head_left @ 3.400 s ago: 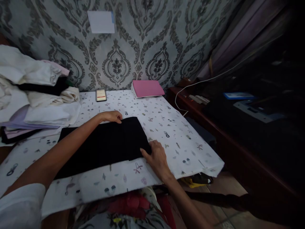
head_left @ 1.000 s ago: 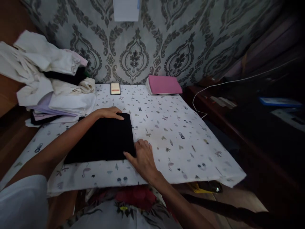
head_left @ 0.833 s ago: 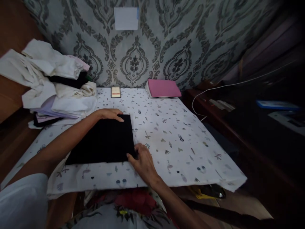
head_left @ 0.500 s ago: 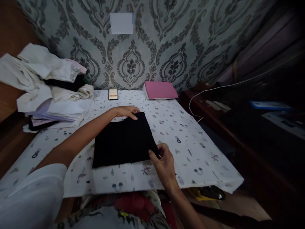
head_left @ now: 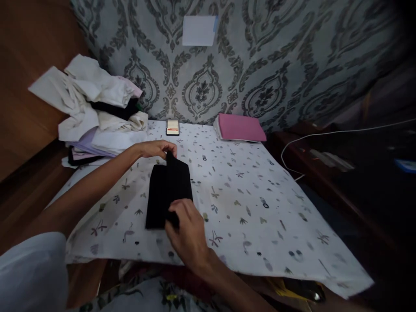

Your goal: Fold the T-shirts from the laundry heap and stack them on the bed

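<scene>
A black cloth lies on the patterned white table cover, its right part lifted and turned over toward the left. My left hand pinches the far corner of the raised flap. At the near corner of the same flap, my right hand grips the edge between thumb and fingers. The lower layer of the cloth rests flat to the left of the flap. What kind of garment it is cannot be made out.
A heap of white, lilac and black clothes stands at the back left. Against the wall are a phone and a pink folder on papers. A white cable hangs over the dark furniture on the right.
Both hands have brought the cloth's right edge up and leftward, so the cloth now looks about half as wide. The view has turned slightly left.
</scene>
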### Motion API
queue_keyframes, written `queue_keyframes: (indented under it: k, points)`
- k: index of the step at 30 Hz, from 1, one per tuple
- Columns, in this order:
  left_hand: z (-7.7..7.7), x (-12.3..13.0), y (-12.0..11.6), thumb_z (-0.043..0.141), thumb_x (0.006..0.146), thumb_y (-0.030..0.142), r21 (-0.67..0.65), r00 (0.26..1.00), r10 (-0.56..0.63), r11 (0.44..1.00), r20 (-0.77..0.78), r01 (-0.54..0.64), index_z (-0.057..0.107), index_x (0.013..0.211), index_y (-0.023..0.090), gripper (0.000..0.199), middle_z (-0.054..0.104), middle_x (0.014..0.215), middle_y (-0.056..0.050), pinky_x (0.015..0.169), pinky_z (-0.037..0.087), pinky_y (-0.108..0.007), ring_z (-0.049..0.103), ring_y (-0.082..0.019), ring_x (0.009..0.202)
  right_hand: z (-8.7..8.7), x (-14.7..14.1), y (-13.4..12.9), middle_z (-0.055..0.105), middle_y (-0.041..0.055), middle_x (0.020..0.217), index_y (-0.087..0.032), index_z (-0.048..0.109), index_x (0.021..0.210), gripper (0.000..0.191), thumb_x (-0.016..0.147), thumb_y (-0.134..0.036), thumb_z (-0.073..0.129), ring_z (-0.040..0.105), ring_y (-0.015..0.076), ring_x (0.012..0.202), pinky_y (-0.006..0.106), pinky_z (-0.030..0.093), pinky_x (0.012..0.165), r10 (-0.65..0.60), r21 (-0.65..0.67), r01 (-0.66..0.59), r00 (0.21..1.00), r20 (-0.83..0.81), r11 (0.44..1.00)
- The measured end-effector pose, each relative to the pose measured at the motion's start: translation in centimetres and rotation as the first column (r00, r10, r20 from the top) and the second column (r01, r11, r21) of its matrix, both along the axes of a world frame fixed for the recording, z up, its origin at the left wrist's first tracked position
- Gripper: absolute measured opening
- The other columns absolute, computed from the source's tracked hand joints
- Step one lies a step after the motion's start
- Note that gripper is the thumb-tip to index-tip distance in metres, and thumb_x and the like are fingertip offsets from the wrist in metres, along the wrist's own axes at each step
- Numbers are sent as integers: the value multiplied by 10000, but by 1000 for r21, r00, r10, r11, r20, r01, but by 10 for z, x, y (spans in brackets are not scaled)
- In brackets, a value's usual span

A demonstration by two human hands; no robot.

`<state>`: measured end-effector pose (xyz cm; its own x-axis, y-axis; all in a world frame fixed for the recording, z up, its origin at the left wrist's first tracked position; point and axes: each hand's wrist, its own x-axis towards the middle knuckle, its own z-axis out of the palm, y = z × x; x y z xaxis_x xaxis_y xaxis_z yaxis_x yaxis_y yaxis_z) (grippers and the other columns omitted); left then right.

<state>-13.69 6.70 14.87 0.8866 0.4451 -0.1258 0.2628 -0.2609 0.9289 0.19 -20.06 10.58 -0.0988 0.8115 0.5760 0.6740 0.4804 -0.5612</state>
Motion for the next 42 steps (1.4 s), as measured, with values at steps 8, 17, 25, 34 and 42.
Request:
queue_keyframes:
  k: [8, 17, 25, 34, 42]
  points:
    - [-36, -44, -5, 678, 608, 243, -62, 980, 191, 979, -56, -195, 595, 769, 181, 191, 582, 710, 32, 571, 389, -216, 504, -99, 622, -17, -26, 9, 629, 48, 914, -211, 599, 868, 165, 806, -59, 578, 505, 213, 838, 360, 403, 751, 69, -40, -58, 907, 415, 998]
    - [-19, -14, -44, 466, 787, 174, 612, 892, 451, 698, 29, -372, 621, 937, 186, 216, 691, 980, -63, 913, 472, -367, 616, -219, 963, -12, -37, 16, 592, 59, 872, -191, 623, 930, 153, 910, -79, 520, 484, 218, 839, 353, 403, 724, 141, -86, -113, 854, 501, 990]
    - [-36, 28, -118, 371, 1013, 501, 621, 965, -123, 745, -233, 245, 430, 1470, 266, 518, 454, 1550, -55, 1220, 169, -360, 334, -200, 1473, -13, -41, 19, 620, 75, 859, -152, 640, 916, 97, 926, -120, 548, 505, 227, 839, 355, 446, 732, 233, -66, -234, 816, 528, 970]
    - [-71, 7, -72, 251, 1032, 514, 792, 925, 285, 610, -251, 27, 358, 1529, 290, 555, 371, 1595, -62, 1227, 121, -484, 270, -233, 1501, -19, -27, 14, 580, 50, 805, -157, 610, 857, 82, 919, -122, 571, 493, 197, 781, 332, 433, 694, 360, -56, -389, 778, 515, 920]
    - [-85, -9, -19, 310, 971, 541, 694, 931, 341, 702, -132, -159, 574, 1352, 288, 528, 486, 1526, -46, 1211, 222, -491, 372, -227, 1451, -41, -45, 10, 606, 42, 747, -174, 615, 814, 99, 900, -217, 593, 517, 182, 730, 307, 457, 650, 222, -6, -267, 788, 574, 964]
